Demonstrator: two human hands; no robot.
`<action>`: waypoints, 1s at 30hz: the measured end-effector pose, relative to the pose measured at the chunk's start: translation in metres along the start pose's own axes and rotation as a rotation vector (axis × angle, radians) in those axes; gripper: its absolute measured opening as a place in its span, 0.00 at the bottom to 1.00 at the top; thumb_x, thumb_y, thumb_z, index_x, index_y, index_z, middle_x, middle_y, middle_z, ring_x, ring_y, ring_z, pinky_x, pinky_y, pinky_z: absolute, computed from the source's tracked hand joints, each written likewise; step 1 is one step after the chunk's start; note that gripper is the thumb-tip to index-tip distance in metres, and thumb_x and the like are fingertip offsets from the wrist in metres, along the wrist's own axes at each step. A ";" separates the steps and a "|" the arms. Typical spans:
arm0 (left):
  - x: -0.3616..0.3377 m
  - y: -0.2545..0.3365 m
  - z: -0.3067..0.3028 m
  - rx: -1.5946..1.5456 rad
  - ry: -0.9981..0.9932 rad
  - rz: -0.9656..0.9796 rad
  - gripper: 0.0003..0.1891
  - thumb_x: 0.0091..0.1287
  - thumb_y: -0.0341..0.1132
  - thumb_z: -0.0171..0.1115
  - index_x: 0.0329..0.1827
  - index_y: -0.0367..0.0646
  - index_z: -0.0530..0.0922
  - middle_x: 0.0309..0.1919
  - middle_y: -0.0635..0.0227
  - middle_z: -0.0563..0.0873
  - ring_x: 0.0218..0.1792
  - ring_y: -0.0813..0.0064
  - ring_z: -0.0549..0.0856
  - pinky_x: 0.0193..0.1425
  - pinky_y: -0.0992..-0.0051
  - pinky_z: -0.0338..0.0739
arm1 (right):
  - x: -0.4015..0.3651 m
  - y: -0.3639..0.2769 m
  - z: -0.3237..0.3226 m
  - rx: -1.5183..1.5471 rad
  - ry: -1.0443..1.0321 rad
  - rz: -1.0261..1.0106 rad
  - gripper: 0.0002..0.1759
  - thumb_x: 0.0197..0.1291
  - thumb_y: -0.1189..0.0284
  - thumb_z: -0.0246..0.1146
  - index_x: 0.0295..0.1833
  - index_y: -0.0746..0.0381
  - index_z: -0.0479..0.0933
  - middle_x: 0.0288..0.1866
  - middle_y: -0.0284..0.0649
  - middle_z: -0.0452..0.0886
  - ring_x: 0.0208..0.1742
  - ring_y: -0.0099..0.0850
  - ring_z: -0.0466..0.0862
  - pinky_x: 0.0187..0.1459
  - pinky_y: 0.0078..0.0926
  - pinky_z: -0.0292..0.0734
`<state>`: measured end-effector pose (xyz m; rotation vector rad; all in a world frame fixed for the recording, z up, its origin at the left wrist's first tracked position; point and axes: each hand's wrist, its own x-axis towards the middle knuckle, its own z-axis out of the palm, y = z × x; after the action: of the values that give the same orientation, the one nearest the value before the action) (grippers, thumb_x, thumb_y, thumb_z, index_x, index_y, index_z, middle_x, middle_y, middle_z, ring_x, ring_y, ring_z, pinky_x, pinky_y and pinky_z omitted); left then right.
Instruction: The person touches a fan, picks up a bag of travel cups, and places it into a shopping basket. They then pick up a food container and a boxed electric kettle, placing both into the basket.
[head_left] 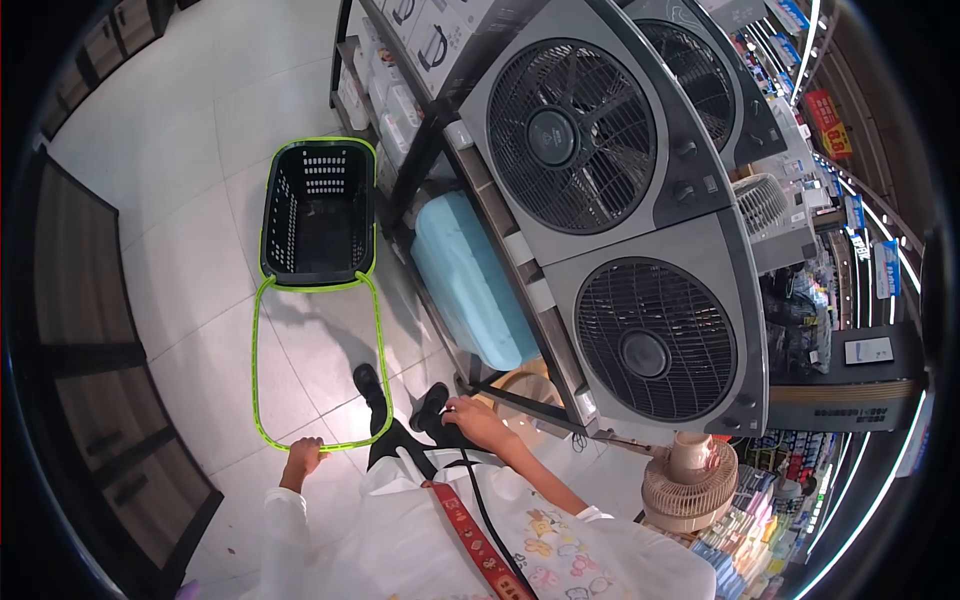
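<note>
Holding basket handle [255,360] near shelf [413,168]

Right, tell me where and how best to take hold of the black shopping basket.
Probably by the near crossbar of its lime-green handle. Come from the near side, fingers curled around it: the long loop reaches from the black shopping basket toward the camera, and the bar is thin.

The pale, glossy tiled floor [180,300] carries a black perforated plastic basket [320,277] with a lime-green rim; beside it, a dark-framed shelf [418,160] bears square grey fans [572,135].
</note>
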<state>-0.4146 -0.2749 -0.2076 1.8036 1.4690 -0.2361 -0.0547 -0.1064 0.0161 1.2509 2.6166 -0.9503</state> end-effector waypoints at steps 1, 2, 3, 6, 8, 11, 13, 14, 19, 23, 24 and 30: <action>-0.003 0.005 -0.008 -0.027 0.064 0.038 0.19 0.53 0.51 0.60 0.33 0.42 0.73 0.31 0.60 0.81 0.36 0.61 0.80 0.39 0.63 0.74 | 0.000 0.004 0.005 0.005 0.004 0.004 0.10 0.49 0.79 0.52 0.35 0.58 0.77 0.38 0.43 0.76 0.42 0.41 0.77 0.44 0.35 0.71; -0.005 0.011 -0.016 -0.022 0.061 0.039 0.19 0.53 0.51 0.60 0.33 0.42 0.73 0.31 0.60 0.81 0.36 0.61 0.80 0.39 0.63 0.74 | 0.000 0.008 0.010 0.030 -0.046 0.020 0.10 0.49 0.79 0.52 0.35 0.59 0.77 0.38 0.42 0.76 0.43 0.41 0.77 0.45 0.35 0.70; -0.006 0.021 -0.026 -0.035 0.117 0.078 0.19 0.54 0.51 0.59 0.32 0.43 0.73 0.27 0.62 0.81 0.33 0.62 0.80 0.35 0.64 0.74 | 0.001 0.011 0.015 0.056 -0.096 0.035 0.09 0.49 0.78 0.53 0.35 0.59 0.76 0.38 0.42 0.75 0.44 0.40 0.76 0.46 0.35 0.70; -0.004 0.061 -0.061 -0.078 0.187 0.112 0.18 0.56 0.52 0.58 0.31 0.44 0.72 0.22 0.64 0.80 0.28 0.61 0.80 0.30 0.64 0.73 | 0.000 0.016 0.028 0.298 -0.106 0.061 0.09 0.52 0.76 0.53 0.38 0.60 0.76 0.39 0.43 0.77 0.43 0.40 0.77 0.46 0.34 0.71; 0.003 0.091 -0.078 -0.107 0.197 0.106 0.18 0.56 0.52 0.57 0.30 0.45 0.72 0.21 0.64 0.80 0.26 0.60 0.80 0.28 0.63 0.73 | -0.001 0.016 0.033 0.387 -0.137 0.117 0.09 0.54 0.75 0.53 0.40 0.60 0.75 0.38 0.43 0.78 0.43 0.40 0.78 0.45 0.34 0.71; 0.015 0.127 -0.093 -0.228 0.244 0.112 0.18 0.56 0.52 0.57 0.30 0.45 0.72 0.21 0.63 0.80 0.25 0.59 0.80 0.27 0.63 0.72 | -0.004 0.018 0.042 0.494 -0.161 0.165 0.11 0.59 0.70 0.52 0.45 0.63 0.73 0.37 0.46 0.80 0.40 0.41 0.79 0.43 0.33 0.72; 0.026 0.143 -0.097 -0.284 0.279 0.119 0.18 0.57 0.52 0.56 0.30 0.45 0.72 0.21 0.62 0.80 0.26 0.59 0.80 0.26 0.63 0.72 | -0.007 0.020 0.046 0.573 -0.133 0.264 0.15 0.60 0.65 0.52 0.47 0.65 0.71 0.36 0.50 0.79 0.40 0.43 0.79 0.41 0.34 0.72; 0.031 0.150 -0.101 -0.283 0.280 0.117 0.18 0.57 0.52 0.56 0.30 0.45 0.72 0.21 0.62 0.80 0.26 0.59 0.80 0.26 0.63 0.72 | -0.008 0.023 0.051 0.572 -0.134 0.262 0.15 0.60 0.65 0.52 0.47 0.65 0.71 0.36 0.50 0.79 0.40 0.43 0.79 0.41 0.34 0.72; 0.052 0.174 -0.126 -0.341 0.339 0.105 0.18 0.57 0.52 0.55 0.31 0.45 0.72 0.22 0.61 0.80 0.26 0.58 0.81 0.27 0.62 0.72 | 0.007 0.041 0.079 0.968 0.041 0.567 0.25 0.63 0.59 0.48 0.57 0.68 0.61 0.41 0.49 0.77 0.34 0.33 0.80 0.38 0.25 0.75; 0.065 0.179 -0.146 -0.325 0.339 0.074 0.18 0.58 0.52 0.55 0.34 0.45 0.72 0.22 0.61 0.80 0.26 0.57 0.81 0.29 0.61 0.72 | 0.034 0.033 0.061 1.396 0.230 0.684 0.23 0.64 0.60 0.47 0.54 0.68 0.63 0.43 0.45 0.74 0.32 0.28 0.79 0.39 0.25 0.76; 0.067 0.179 -0.149 -0.334 0.342 0.059 0.18 0.58 0.52 0.55 0.35 0.45 0.73 0.22 0.61 0.80 0.27 0.57 0.81 0.29 0.60 0.72 | 0.042 0.033 0.060 1.460 0.259 0.682 0.19 0.65 0.62 0.47 0.50 0.67 0.64 0.41 0.44 0.74 0.34 0.28 0.79 0.40 0.26 0.76; 0.074 0.176 -0.162 -0.380 0.348 0.023 0.19 0.57 0.53 0.55 0.37 0.45 0.73 0.24 0.60 0.81 0.30 0.56 0.81 0.31 0.59 0.72 | 0.073 0.033 0.052 1.568 0.370 0.733 0.13 0.65 0.65 0.47 0.44 0.65 0.62 0.38 0.43 0.74 0.35 0.29 0.79 0.41 0.27 0.76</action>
<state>-0.2861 -0.1164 -0.0627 1.5983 1.5993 0.3659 -0.0885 -0.0711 -0.0661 2.3994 0.8009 -2.7444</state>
